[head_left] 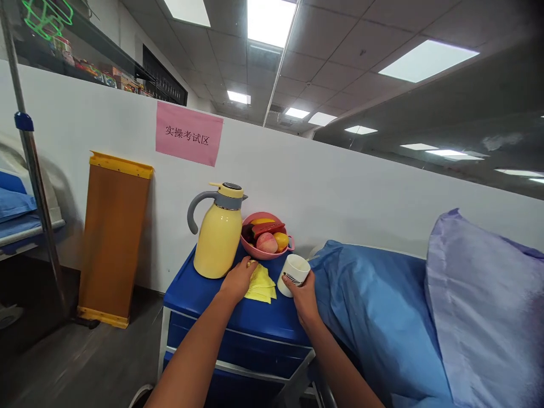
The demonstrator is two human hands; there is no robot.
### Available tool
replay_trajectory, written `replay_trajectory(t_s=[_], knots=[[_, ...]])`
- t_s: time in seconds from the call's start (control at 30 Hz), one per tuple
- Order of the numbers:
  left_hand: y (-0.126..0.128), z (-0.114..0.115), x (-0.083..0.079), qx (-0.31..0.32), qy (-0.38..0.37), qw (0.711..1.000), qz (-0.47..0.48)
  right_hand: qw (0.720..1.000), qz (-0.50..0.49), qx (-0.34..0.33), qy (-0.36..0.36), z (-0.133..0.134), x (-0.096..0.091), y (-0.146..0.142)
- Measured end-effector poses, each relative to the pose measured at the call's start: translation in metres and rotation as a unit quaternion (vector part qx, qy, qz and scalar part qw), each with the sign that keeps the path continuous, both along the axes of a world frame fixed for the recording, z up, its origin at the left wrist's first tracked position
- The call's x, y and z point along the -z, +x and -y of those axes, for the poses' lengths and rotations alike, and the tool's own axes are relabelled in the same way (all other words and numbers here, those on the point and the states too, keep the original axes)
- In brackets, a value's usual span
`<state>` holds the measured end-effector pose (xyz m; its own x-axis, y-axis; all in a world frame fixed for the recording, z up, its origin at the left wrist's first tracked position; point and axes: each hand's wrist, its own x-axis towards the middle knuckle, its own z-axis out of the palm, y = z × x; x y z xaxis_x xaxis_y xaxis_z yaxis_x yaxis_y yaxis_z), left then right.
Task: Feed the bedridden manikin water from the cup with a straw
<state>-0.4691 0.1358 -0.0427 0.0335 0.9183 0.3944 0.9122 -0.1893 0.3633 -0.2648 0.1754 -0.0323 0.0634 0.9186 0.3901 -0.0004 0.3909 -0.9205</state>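
My right hand (304, 294) is wrapped round a white cup (296, 266) with dark markings, at the right of the blue bedside cabinet's top (189, 292). The cup leans a little; whether its base touches the cabinet I cannot tell. With its fingers closed on the upper left edge of a folded yellow cloth (261, 286), my left hand (238, 279) rests on the cabinet top. Just behind that hand stands a yellow thermos jug (219, 241) with a grey handle. A pink basket (263, 255) of fruit sits behind the cloth.
To the right lies a bed with a blue pillow or cover (374, 306) and a lilac pillow (476, 306). A brown board (114, 238) leans on the white partition (340, 187). At far left stands a metal pole (36, 170). A pink sign (189, 134) hangs on the partition.
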Motion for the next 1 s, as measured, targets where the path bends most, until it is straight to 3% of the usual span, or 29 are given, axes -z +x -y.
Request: replay_trajectory(t_s=[0.3,0.57,0.7,0.8,0.87,0.9,0.93,1.0], knots=[[0.004,0.007,0.000,-0.021,-0.018,0.999,-0.022,1.000,0.013,0.000,-0.001,-0.004,0.002,-0.001],[0.007,0.014,0.000,-0.033,0.017,0.999,-0.036,0.998,0.057,-0.002,-0.022,0.002,0.002,0.005],[0.012,0.019,-0.018,-0.044,0.053,0.996,-0.049,0.998,0.061,0.020,-0.028,0.010,0.000,0.007],[0.015,0.037,-0.028,-0.022,0.100,0.994,-0.048,0.995,0.069,0.074,-0.001,0.044,0.014,0.014],[0.019,0.065,-0.012,0.015,0.164,0.986,-0.009,0.988,0.110,0.089,0.061,0.082,0.041,0.024],[0.022,0.083,0.006,0.023,0.193,0.980,0.032,0.984,0.127,0.088,0.084,0.103,0.059,0.031],[0.027,0.102,0.030,0.006,0.220,0.971,0.094,0.981,0.148,0.085,0.095,0.125,0.079,0.037],[0.038,0.138,0.091,0.004,0.187,0.952,0.241,0.980,0.174,0.068,0.072,0.164,0.118,0.047]])
